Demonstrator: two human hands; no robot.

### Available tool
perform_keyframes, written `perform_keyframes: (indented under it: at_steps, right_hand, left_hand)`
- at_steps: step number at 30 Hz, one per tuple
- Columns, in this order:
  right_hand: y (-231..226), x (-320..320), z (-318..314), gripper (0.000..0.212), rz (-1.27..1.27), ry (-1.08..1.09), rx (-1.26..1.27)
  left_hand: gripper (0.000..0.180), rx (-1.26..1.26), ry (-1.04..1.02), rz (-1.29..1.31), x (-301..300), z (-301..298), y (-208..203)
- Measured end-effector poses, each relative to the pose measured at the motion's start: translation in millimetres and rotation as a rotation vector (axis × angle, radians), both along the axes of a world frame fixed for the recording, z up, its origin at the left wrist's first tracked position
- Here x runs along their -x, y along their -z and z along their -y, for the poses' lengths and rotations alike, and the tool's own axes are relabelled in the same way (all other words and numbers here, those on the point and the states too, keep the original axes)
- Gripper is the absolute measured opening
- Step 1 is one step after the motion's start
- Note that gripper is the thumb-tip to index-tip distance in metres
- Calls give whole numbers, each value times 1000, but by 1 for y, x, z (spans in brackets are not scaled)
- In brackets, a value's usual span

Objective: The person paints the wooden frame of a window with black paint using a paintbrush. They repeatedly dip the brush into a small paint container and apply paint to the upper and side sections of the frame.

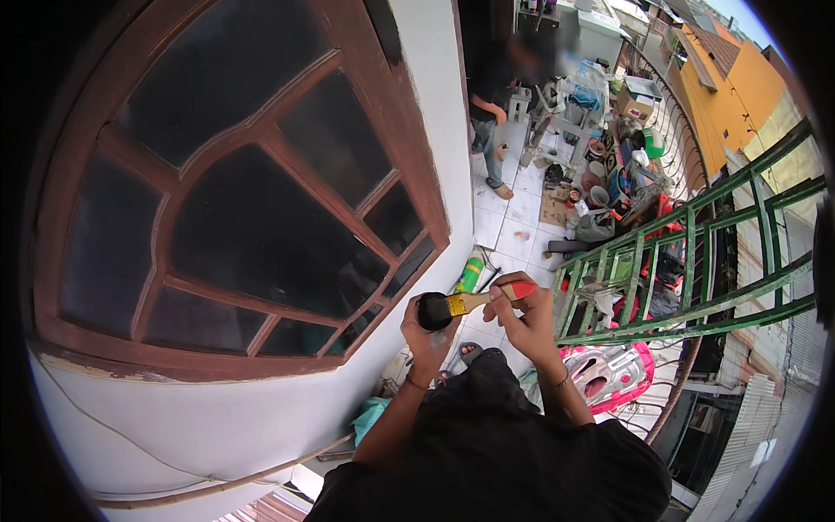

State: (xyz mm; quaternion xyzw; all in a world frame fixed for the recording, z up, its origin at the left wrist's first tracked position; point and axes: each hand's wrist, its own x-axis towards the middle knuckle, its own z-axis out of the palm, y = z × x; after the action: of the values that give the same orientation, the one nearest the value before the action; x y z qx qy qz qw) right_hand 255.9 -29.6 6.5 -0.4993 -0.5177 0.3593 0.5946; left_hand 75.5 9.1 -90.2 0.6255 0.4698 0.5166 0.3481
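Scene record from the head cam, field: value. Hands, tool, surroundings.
left hand: left hand holds a small round container, dark inside
right hand: right hand grips the paintbrush by its handle
brush: red-ended handle, yellow ferrule, tip at the container; bristle contact unclear
left side: brown-framed window with dark panes
right side: green ladder
ahead: another person and assorted clutter on the white tiled floor
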Motion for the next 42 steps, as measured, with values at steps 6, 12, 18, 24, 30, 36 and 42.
perform_keyframes:
  at_steps: [6,12,18,24,30,36,42]
  right_hand:
    - [-11,-15,-2,20,-109,56,41]
    - [-19,-18,-3,19,-121,85,17]
    - [-26,-19,-2,13,307,73,-136]
    - [-50,9,-8,11,613,18,-175]
    - [-46,17,-13,10,684,-21,-181]
    - [-47,24,-13,13,709,-51,-173]
    - [-45,27,2,15,654,-47,-235]
  left_hand:
    - [53,-60,-17,89,-21,-19,-13]
    - [53,-39,-51,103,-26,-20,-11]
    - [56,-158,-96,-5,-25,-19,-21]
    - [60,-185,-165,-35,-24,-11,-20]
    - [62,-210,-223,-61,-20,-3,-13]
    - [61,-180,-261,-51,-12,0,-12]
    - [57,-115,-299,20,-5,1,-17]
